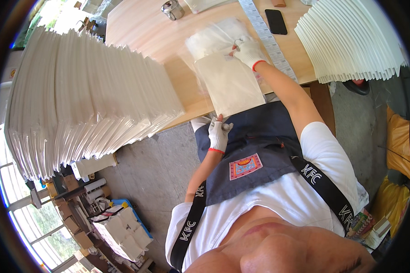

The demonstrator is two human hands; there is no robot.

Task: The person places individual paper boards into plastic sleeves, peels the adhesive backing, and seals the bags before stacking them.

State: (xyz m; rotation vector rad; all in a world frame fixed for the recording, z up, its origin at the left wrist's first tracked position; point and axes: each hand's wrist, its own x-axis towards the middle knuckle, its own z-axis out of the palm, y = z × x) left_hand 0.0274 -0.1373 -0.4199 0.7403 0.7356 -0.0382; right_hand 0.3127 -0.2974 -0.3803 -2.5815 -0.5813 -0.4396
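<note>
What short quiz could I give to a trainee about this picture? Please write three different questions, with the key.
1. True or false: the black smartphone lies on the wooden-topped table between the strip of printed labels and the right-hand white stack.
2. Which colour are the cuffs of the white gloves? A. Blue. B. Red. C. Green.
3. Which of the person's hands is at the edge of the white sheet nearest to the dark apron?

Key:
1. True.
2. B.
3. The left hand.
</note>
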